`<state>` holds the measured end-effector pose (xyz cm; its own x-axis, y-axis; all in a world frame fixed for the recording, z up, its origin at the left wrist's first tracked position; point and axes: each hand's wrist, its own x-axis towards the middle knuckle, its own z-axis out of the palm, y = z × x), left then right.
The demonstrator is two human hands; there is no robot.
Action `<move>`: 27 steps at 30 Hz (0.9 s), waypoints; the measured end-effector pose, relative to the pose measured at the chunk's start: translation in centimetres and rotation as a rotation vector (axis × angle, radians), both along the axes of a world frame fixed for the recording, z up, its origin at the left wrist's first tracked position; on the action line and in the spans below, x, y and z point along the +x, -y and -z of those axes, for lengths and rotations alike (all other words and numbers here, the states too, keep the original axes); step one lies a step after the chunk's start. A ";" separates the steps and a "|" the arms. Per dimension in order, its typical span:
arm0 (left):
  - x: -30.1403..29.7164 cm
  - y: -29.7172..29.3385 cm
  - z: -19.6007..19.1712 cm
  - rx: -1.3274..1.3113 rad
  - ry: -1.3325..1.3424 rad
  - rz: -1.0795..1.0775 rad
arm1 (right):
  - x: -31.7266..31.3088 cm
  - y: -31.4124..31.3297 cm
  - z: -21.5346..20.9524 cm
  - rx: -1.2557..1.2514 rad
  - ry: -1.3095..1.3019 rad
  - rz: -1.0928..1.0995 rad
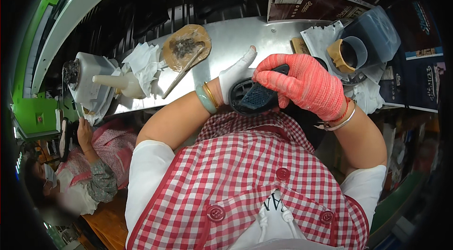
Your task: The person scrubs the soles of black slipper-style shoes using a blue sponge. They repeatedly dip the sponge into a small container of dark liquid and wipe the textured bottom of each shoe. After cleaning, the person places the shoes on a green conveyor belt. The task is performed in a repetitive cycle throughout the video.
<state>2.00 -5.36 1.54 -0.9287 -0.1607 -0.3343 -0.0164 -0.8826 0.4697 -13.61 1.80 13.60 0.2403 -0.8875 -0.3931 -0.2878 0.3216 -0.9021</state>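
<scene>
- Two hands are on one black shoe-like piece (255,96), held in front of the apron at the near edge of the desk (231,37).
- The right hand (304,85), in a coral glove, has its thumb and index finger clamped on the piece's upper end.
- The left hand (236,71), in a white glove, supports the left side, thumb raised; I cannot tell how its other fingers close, as the piece hides them.
- Done so far: the piece is up off the desk and in both hands, so handling seems under way.
- Left: the piece is not set down or released; how much work remains cannot be told.
- A stick (181,79) lies across a stained tan disc (202,35), apart from both hands.
</scene>
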 end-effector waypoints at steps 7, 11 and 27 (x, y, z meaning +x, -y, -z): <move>0.7 1.3 0.2 -0.223 0.143 0.078 | 1.0 1.6 -0.2 -0.007 -0.086 -0.118; 0.8 2.2 2.2 -0.149 0.172 0.126 | 0.0 2.2 0.8 -0.020 -0.032 -0.153; 1.9 2.8 1.1 -0.127 0.029 0.159 | -8.6 -4.6 2.8 -0.004 0.020 0.226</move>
<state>3.92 -8.19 0.48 -0.9358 -0.0552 -0.3481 -0.1665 -0.8013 0.5747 -22.25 6.38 10.83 0.0429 -0.9212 -0.3868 -0.1906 0.3725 -0.9083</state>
